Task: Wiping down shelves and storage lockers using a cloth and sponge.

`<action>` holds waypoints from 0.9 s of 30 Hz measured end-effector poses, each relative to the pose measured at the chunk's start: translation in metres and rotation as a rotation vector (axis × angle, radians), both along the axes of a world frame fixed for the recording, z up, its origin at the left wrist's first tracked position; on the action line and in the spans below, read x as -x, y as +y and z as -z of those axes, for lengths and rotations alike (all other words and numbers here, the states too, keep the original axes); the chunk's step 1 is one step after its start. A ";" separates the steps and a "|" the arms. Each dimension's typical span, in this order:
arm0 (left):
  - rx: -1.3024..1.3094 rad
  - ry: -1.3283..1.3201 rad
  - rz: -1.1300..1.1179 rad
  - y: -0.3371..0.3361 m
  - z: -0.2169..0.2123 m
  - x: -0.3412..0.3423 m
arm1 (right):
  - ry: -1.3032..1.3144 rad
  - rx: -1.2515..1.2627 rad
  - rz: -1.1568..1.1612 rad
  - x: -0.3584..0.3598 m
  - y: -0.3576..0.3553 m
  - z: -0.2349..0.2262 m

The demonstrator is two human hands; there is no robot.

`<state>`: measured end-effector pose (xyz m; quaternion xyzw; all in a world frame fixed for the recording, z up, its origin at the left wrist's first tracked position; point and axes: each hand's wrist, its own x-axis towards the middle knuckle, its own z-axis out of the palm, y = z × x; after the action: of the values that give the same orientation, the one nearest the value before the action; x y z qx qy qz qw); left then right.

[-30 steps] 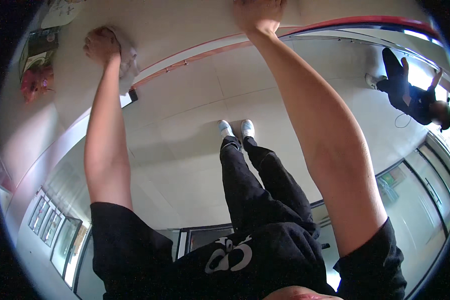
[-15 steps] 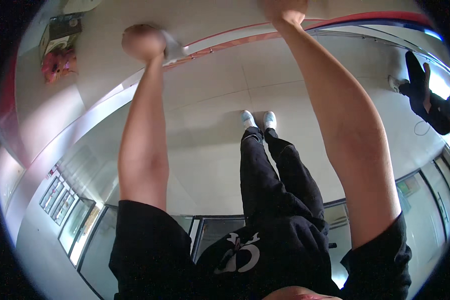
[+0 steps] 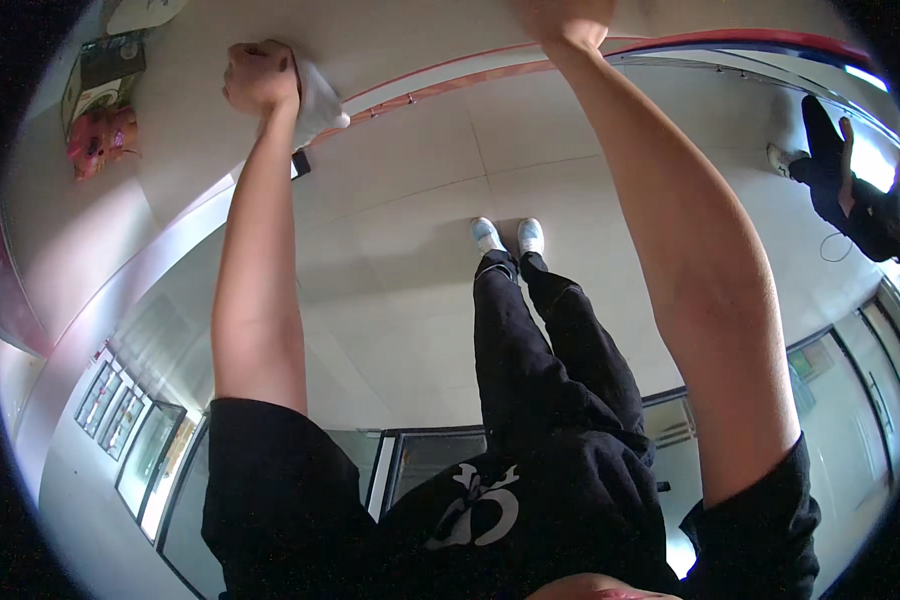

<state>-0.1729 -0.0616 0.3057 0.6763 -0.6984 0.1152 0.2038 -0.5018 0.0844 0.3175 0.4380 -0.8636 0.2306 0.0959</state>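
Observation:
My left hand (image 3: 262, 78) is closed like a fist at the counter's front edge, upper left. Beside it, pressed against its inner side, a thin white crumpled sheet (image 3: 316, 104) trails over the edge; whether cloth or plastic I cannot tell. At the top, my right hand (image 3: 570, 18) reaches over the pale counter (image 3: 410, 35). Its fingers are smeared and cut off by the frame's upper edge, so what they do is hidden. Both arms are stretched far forward.
A pink-orange plastic-looking packet (image 3: 102, 140) and a dark box (image 3: 112, 62) lie on the counter at far left. A red and blue trim strip (image 3: 730, 40) runs along its edge. Another person (image 3: 840, 190) in dark clothes is at far right. Glass doors (image 3: 440, 465) stand behind me.
My left hand has moved a little left with the white sheet, which now shows more of itself. A small dark object has come into sight below it. The right hand has barely shifted.

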 end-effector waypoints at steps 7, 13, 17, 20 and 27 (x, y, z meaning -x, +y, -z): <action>-0.166 -0.001 -0.061 -0.006 -0.019 0.007 | -0.506 -0.673 0.066 0.000 0.004 -0.039; -0.064 -0.026 -0.116 -0.034 -0.003 -0.005 | -0.353 -0.399 0.054 0.002 0.002 -0.039; -0.180 0.004 -0.118 -0.040 -0.009 -0.001 | -0.235 -0.214 0.036 0.002 0.012 -0.031; -0.138 -0.019 -0.118 -0.060 0.007 -0.012 | -0.145 -0.049 0.025 0.004 0.012 -0.023; -0.002 -0.107 -0.085 -0.070 0.016 -0.025 | -0.044 0.087 0.013 0.010 0.005 -0.011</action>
<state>-0.1482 -0.1311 0.2898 0.6986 -0.6788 0.1591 0.1607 -0.5116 0.0893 0.3287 0.4224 -0.8575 0.2770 0.0976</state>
